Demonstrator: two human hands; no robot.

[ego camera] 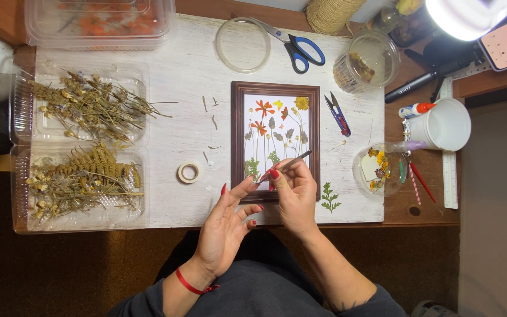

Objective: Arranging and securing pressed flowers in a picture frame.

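Partly, the right hand (293, 191) covers the lower edge of the wooden frame (276, 141), fingers clamped on thin tweezers (291, 164). Beside it, the left hand (225, 226) is spread, holding nothing. Clear plastic trays (22, 147) of dried plants lie left on the whitewashed tabletop (189, 76).

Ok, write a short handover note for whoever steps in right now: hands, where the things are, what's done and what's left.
Right hand: holds tweezers over the lower edge of the wooden frame.
Left hand: open, palm up, empty, fingertips at the frame's bottom left corner.
Things: the frame lies on the white board, with scissors above it, snips to its right and a tape roll to its left. Dried stems fill the clear trays on the left; a green sprig lies loose by the frame.
Done: pressed flowers are arranged inside the frame.
Left: the sprig is not placed; I cannot tell what else remains.
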